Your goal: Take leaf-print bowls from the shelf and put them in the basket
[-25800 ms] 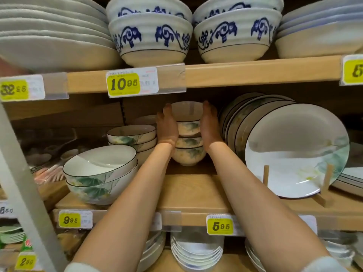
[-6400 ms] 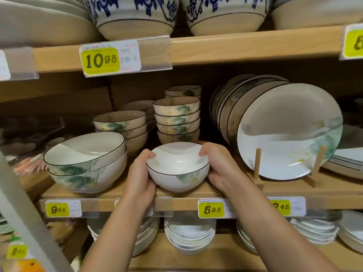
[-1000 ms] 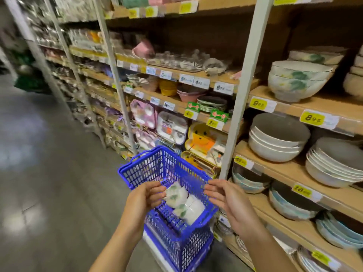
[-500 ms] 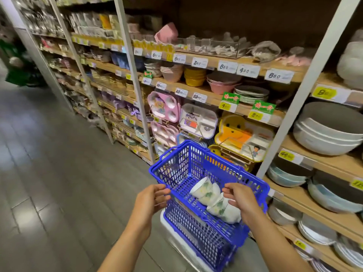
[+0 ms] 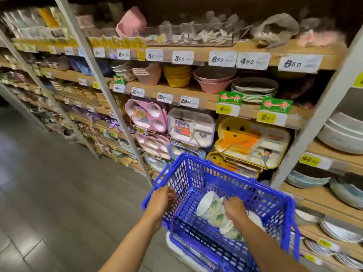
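While grey floor (image 5: 49, 193) stretched away at the left, the left hand (image 5: 161, 201) hooked its curled fingers over the left rim of the blue basket (image 5: 216, 177), and that was a firm grip! Inside it, low down, the leaf-print bowls (image 5: 209, 208) lay nested on their sides, rims facing left. The right hand (image 5: 234, 210) was down in the basket too, fingers curled over the stack, clasping it. Wooden shelves (image 5: 324, 196) of crockery stood just beside, at the right.
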`<state>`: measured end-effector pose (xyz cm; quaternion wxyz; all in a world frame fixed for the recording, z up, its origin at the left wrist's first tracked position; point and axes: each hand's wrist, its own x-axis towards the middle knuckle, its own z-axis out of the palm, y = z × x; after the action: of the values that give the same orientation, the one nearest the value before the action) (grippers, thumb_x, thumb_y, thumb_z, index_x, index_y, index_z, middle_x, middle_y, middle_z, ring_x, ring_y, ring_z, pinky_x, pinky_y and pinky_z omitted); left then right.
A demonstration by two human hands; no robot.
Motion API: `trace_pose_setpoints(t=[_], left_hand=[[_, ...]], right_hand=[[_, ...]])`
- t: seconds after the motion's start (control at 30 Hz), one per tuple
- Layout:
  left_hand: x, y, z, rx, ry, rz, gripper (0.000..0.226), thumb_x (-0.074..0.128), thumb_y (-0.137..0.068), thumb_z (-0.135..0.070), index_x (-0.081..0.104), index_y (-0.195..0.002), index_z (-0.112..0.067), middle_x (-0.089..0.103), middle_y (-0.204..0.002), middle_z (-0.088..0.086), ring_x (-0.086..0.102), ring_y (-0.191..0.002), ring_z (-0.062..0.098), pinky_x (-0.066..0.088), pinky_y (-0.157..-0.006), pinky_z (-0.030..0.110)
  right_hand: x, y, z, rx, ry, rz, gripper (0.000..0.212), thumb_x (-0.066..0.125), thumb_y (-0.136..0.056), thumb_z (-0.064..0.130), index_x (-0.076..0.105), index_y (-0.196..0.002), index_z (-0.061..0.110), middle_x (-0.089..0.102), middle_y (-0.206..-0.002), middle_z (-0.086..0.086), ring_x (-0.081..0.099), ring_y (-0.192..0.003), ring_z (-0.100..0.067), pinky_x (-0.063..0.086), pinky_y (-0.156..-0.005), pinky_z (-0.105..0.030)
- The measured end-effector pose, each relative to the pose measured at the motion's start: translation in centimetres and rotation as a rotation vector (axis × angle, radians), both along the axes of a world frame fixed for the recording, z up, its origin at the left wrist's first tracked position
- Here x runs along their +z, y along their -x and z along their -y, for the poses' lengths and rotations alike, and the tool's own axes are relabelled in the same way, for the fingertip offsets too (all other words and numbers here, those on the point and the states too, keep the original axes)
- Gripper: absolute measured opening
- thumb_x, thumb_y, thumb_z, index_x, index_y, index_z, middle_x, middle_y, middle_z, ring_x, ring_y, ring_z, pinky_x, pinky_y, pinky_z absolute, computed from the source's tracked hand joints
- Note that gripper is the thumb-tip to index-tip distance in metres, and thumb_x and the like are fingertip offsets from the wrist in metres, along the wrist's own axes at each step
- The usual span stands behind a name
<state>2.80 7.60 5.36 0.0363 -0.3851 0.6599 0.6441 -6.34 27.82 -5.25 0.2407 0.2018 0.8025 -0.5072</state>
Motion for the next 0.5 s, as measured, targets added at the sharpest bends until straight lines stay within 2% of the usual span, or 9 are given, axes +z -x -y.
trace_pose_setpoints(t=[0.07, 0.13, 0.2, 0.27, 0.33, 0.37, 0.43, 0.5], left_hand=[[-1.2, 2.8, 0.9, -0.049, 0.034, 0.030, 0.022, 0.039, -0.096, -0.015, 0.054, -0.079, -0.012, 0.054, -0.073, 0.007, 0.046, -0.063, 0.020, 0.034, -0.056, 0.028], [-2.9, 5.4, 1.3, -0.106, 0.074, 0.073, 0.018, 0.038, -0.096, -0.015, 0.048, -0.081, -0.012, 0.049, -0.078, 0.012, 0.043, -0.068, 0.020, 0.031, -0.055, 0.029], [-4.9, 7.4, 1.4, -0.154, 0.096, 0.139, 0.019, 0.036, -0.097, -0.016, 0.045, -0.081, -0.013, 0.050, -0.079, 0.013, 0.045, -0.064, 0.020, 0.030, -0.052, 0.027], [-7.4, 9.5, 1.4, -0.195, 0.112, 0.209, 0.022, 0.036, -0.097, -0.017, 0.049, -0.079, -0.012, 0.057, -0.079, 0.012, 0.051, -0.065, 0.021, 0.037, -0.052, 0.027], [-10.0, 11.7, 1.7, -0.312, 0.195, 0.330, 0.028, 0.038, -0.098, -0.017, 0.051, -0.077, -0.007, 0.060, -0.087, 0.011, 0.055, -0.078, 0.020, 0.046, -0.065, 0.036], [-12.2, 13.1, 1.8, -0.350, 0.223, 0.377, 0.031, 0.039, -0.099, -0.018, 0.055, -0.078, -0.002, 0.061, -0.092, 0.010, 0.056, -0.086, 0.021, 0.047, -0.072, 0.036], [-16.0, 15.3, 2.1, -0.411, 0.195, 0.428, 0.034, 0.043, -0.098, -0.018, 0.065, -0.097, 0.007, 0.068, -0.106, 0.020, 0.064, -0.099, 0.032, 0.052, -0.087, 0.042], [-18.6, 16.9, 2.2, -0.501, 0.229, 0.482, 0.035, 0.043, -0.099, -0.014, 0.064, -0.113, 0.010, 0.064, -0.118, 0.030, 0.062, -0.110, 0.039, 0.050, -0.089, 0.042]], right_hand=[[-1.0, 0.8, 0.9, 0.086, -0.085, 0.022, 0.016, 0.052, -0.096, 0.020, 0.050, -0.096, 0.004, 0.046, -0.077, -0.007, 0.046, -0.067, -0.024, 0.034, -0.060, -0.029], [-1.8, 1.8, 1.9, 0.136, -0.167, 0.050, 0.037, 0.053, -0.096, 0.024, 0.049, -0.124, 0.000, 0.056, -0.092, -0.012, 0.053, -0.073, -0.026, 0.040, -0.059, -0.030], [-2.6, 2.5, 3.0, 0.190, -0.243, 0.058, 0.050, 0.053, -0.097, 0.026, 0.042, -0.137, -0.002, 0.061, -0.118, -0.018, 0.061, -0.095, -0.030, 0.043, -0.068, -0.030], [-4.0, 3.4, 4.6, 0.231, -0.281, 0.076, 0.057, 0.050, -0.097, 0.028, 0.033, -0.143, -0.002, 0.055, -0.131, -0.018, 0.058, -0.112, -0.033, 0.045, -0.076, -0.032], [-5.4, 4.1, 6.4, 0.269, -0.321, 0.091, 0.062, 0.050, -0.096, 0.031, 0.026, -0.146, 0.003, 0.041, -0.144, -0.018, 0.053, -0.121, -0.034, 0.048, -0.089, -0.037], [-6.6, 4.6, 7.2, 0.275, -0.363, 0.105, 0.063, 0.051, -0.095, 0.032, 0.025, -0.147, 0.007, 0.035, -0.147, -0.016, 0.051, -0.123, -0.033, 0.048, -0.093, -0.039], [-8.3, 5.6, 8.4, 0.288, -0.477, 0.115, 0.064, 0.052, -0.093, 0.033, 0.024, -0.147, 0.011, 0.032, -0.147, -0.012, 0.047, -0.126, -0.031, 0.048, -0.095, -0.043], [-9.8, 6.0, 8.9, 0.274, -0.531, 0.111, 0.061, 0.049, -0.094, 0.026, 0.025, -0.146, 0.007, 0.034, -0.146, -0.015, 0.043, -0.129, -0.031, 0.045, -0.098, -0.042]])
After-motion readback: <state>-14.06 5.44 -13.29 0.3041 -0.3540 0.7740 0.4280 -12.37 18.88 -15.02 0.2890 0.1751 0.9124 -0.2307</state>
